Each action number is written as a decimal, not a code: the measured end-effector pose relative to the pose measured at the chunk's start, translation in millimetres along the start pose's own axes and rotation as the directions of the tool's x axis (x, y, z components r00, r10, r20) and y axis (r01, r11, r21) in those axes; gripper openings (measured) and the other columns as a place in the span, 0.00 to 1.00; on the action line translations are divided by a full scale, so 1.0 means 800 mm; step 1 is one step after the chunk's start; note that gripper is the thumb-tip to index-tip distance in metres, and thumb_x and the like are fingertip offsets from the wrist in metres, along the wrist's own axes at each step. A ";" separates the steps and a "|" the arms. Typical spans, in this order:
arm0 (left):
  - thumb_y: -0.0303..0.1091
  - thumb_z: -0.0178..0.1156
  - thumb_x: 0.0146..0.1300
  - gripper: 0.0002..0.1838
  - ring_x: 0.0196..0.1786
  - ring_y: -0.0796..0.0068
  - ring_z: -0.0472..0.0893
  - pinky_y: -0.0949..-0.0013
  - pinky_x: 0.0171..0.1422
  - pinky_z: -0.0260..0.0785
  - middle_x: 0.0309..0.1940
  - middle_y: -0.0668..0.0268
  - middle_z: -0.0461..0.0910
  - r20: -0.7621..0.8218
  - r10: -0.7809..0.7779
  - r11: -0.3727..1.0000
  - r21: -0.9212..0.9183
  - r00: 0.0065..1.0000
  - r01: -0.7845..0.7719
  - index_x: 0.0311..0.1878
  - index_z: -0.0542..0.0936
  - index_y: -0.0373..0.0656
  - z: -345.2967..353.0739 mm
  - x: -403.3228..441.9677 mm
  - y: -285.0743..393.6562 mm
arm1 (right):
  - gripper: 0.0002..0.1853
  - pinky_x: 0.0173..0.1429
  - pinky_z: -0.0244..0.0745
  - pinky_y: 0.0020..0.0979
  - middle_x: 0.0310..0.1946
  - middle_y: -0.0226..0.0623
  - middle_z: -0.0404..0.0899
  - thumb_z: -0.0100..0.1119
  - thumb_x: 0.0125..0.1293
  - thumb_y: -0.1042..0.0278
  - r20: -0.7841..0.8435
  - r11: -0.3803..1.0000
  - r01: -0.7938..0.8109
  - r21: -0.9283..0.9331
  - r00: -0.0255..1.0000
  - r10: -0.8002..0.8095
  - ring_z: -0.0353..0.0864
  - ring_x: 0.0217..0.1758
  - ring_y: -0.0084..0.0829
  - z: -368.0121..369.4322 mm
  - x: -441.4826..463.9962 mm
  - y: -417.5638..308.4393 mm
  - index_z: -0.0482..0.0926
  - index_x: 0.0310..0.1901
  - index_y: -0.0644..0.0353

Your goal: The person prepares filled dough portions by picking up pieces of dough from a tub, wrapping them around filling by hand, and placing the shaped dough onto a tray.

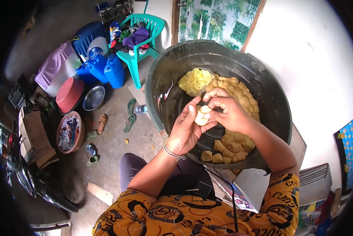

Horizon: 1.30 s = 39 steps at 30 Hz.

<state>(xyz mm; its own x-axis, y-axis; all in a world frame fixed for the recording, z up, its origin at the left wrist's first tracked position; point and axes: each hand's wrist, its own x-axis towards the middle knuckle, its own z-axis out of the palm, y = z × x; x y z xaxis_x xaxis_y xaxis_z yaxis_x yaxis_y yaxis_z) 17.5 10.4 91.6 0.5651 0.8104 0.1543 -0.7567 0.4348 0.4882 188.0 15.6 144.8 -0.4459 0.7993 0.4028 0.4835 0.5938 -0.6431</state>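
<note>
Both hands meet above a large dark green round tub (276, 84). Between them is a pale yellow piece of dough (202, 115). My left hand (186, 128) cups it from below and the left, its fingers curled around it. From the right, my right hand (227, 112) pinches the same piece with thumb and fingers. Inside the tub, many tan dough pieces (237, 143) lie packed along the right side and bottom. A heap of crumbly yellow filling (196, 80) in a clear bag or wrap sits behind the hands.
A green plastic chair (133, 65) piled with clothes stands behind left. Blue jugs (113, 70), a red basin (69, 94), a metal basin (94, 98) and a tub of cloths (70, 131) are at left. Sandals (130, 122) lie on the floor.
</note>
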 end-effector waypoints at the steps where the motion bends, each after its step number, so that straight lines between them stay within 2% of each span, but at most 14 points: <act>1: 0.52 0.49 0.66 0.28 0.54 0.64 0.76 0.57 0.58 0.71 0.54 0.61 0.72 0.015 -0.042 0.997 -0.060 0.999 0.042 0.63 0.62 0.45 0.002 0.000 0.003 | 0.10 0.53 0.68 0.33 0.42 0.35 0.73 0.68 0.52 0.70 -0.044 1.000 -0.016 0.019 0.999 0.017 0.73 0.50 0.34 -0.001 0.003 -0.005 0.74 0.29 0.63; 2: 0.53 0.50 0.66 0.30 0.54 0.64 0.76 0.57 0.58 0.70 0.54 0.61 0.72 0.033 -0.080 0.990 -0.117 0.996 0.084 0.63 0.61 0.45 0.002 -0.001 0.006 | 0.10 0.53 0.68 0.33 0.41 0.35 0.73 0.68 0.52 0.70 -0.069 1.000 0.001 -0.023 0.998 -0.003 0.73 0.49 0.33 -0.001 0.004 -0.003 0.74 0.28 0.63; 6: 0.49 0.49 0.69 0.25 0.52 0.60 0.78 0.57 0.58 0.71 0.51 0.56 0.75 -0.080 0.031 0.973 0.231 0.996 -0.011 0.58 0.68 0.38 -0.019 -0.004 0.006 | 0.08 0.53 0.68 0.31 0.42 0.35 0.73 0.67 0.53 0.70 -0.088 0.992 0.028 -0.120 0.995 -0.038 0.73 0.50 0.34 -0.002 0.007 -0.003 0.78 0.31 0.63; 8: 0.43 0.49 0.69 0.21 0.49 0.60 0.80 0.59 0.56 0.73 0.48 0.55 0.77 -0.095 0.022 0.995 0.103 0.995 -0.013 0.56 0.69 0.36 -0.022 -0.008 0.007 | 0.10 0.55 0.68 0.31 0.44 0.36 0.74 0.67 0.53 0.70 -0.053 0.996 0.009 -0.086 0.999 -0.013 0.73 0.51 0.34 0.003 0.006 -0.012 0.80 0.36 0.63; 9: 0.40 0.49 0.70 0.19 0.47 0.60 0.81 0.60 0.55 0.74 0.46 0.54 0.78 -0.100 0.017 0.999 0.039 0.995 -0.013 0.55 0.70 0.35 -0.022 -0.008 0.008 | 0.17 0.56 0.67 0.31 0.46 0.37 0.74 0.67 0.54 0.70 0.036 0.996 0.056 -0.066 0.998 -0.054 0.73 0.53 0.34 -0.003 0.008 -0.011 0.79 0.46 0.63; 12: 0.37 0.50 0.69 0.17 0.48 0.58 0.80 0.58 0.55 0.74 0.48 0.53 0.78 0.010 -0.050 0.984 -0.168 0.999 0.051 0.54 0.70 0.34 -0.028 -0.011 0.017 | 0.23 0.56 0.67 0.31 0.45 0.37 0.75 0.66 0.55 0.69 0.030 0.931 -0.153 0.332 0.988 0.152 0.74 0.53 0.32 -0.011 0.006 -0.023 0.75 0.53 0.63; 16: 0.41 0.47 0.69 0.19 0.54 0.58 0.78 0.53 0.60 0.69 0.50 0.54 0.77 0.064 -0.096 0.990 -0.098 0.993 0.102 0.55 0.71 0.38 -0.013 -0.019 0.021 | 0.23 0.49 0.71 0.28 0.40 0.39 0.76 0.65 0.55 0.69 0.046 0.996 -0.009 -0.090 0.999 0.014 0.77 0.48 0.33 0.000 0.005 -0.050 0.75 0.55 0.59; 21: 0.43 0.48 0.69 0.19 0.54 0.60 0.78 0.55 0.60 0.69 0.49 0.58 0.78 0.101 -0.182 0.967 -0.163 0.978 0.197 0.56 0.71 0.41 0.000 -0.020 0.021 | 0.09 0.45 0.72 0.31 0.33 0.39 0.76 0.62 0.56 0.74 0.039 0.959 0.039 -0.282 0.999 -0.029 0.78 0.40 0.34 -0.007 0.005 -0.040 0.79 0.39 0.65; 24: 0.43 0.52 0.68 0.19 0.52 0.61 0.79 0.57 0.59 0.71 0.48 0.57 0.78 -0.006 -0.079 0.997 -0.008 0.997 0.078 0.56 0.71 0.41 -0.017 -0.018 0.006 | 0.10 0.47 0.72 0.30 0.34 0.37 0.77 0.61 0.58 0.74 0.113 0.996 0.061 -0.067 0.992 -0.053 0.78 0.41 0.33 -0.006 0.002 -0.034 0.80 0.42 0.63; 26: 0.33 0.55 0.66 0.18 0.49 0.66 0.80 0.61 0.56 0.74 0.46 0.59 0.79 -0.024 0.007 1.000 -0.024 1.000 -0.007 0.58 0.70 0.39 -0.017 -0.019 0.006 | 0.14 0.47 0.72 0.27 0.36 0.35 0.78 0.62 0.59 0.72 0.081 0.996 0.028 0.085 0.996 -0.035 0.77 0.41 0.28 -0.012 0.005 -0.029 0.79 0.48 0.61; 27: 0.31 0.55 0.66 0.18 0.49 0.67 0.80 0.61 0.57 0.74 0.47 0.59 0.79 -0.047 0.073 0.997 0.040 0.996 -0.071 0.58 0.70 0.39 -0.013 -0.019 0.007 | 0.18 0.45 0.71 0.25 0.37 0.33 0.77 0.63 0.60 0.70 0.049 0.868 -0.219 0.446 0.974 0.221 0.76 0.40 0.25 -0.008 0.003 -0.033 0.77 0.52 0.60; 30: 0.29 0.54 0.66 0.21 0.49 0.68 0.79 0.61 0.59 0.73 0.49 0.60 0.77 -0.068 0.159 0.981 0.123 0.985 -0.150 0.62 0.67 0.38 -0.008 -0.021 0.008 | 0.16 0.41 0.72 0.25 0.35 0.32 0.77 0.62 0.60 0.71 0.077 0.949 -0.220 0.227 0.975 0.207 0.76 0.38 0.23 -0.003 0.001 -0.034 0.78 0.51 0.60; 34: 0.33 0.52 0.68 0.22 0.51 0.64 0.79 0.61 0.61 0.71 0.52 0.56 0.75 -0.047 0.066 0.995 0.076 0.997 -0.062 0.63 0.64 0.38 -0.005 -0.024 0.009 | 0.10 0.37 0.73 0.29 0.30 0.37 0.76 0.58 0.61 0.76 -0.037 0.987 0.007 -0.159 0.999 -0.014 0.78 0.33 0.29 0.004 0.003 -0.032 0.79 0.44 0.63; 39: 0.34 0.51 0.68 0.23 0.55 0.62 0.77 0.60 0.63 0.69 0.54 0.56 0.74 -0.002 0.079 0.997 0.020 0.997 -0.079 0.64 0.64 0.38 -0.007 -0.021 0.011 | 0.13 0.50 0.73 0.27 0.41 0.38 0.78 0.58 0.62 0.74 -0.066 0.996 -0.089 -0.031 0.994 0.087 0.79 0.44 0.29 0.004 0.003 -0.032 0.77 0.48 0.67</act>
<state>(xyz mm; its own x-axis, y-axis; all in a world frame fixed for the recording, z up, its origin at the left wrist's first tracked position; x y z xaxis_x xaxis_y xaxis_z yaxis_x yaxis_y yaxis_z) -0.3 2.5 88.4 0.5026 0.8431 0.1911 -0.7925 0.3611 0.4915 172.4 1.9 159.9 -0.3517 0.8523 0.3871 0.5444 0.5226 -0.6561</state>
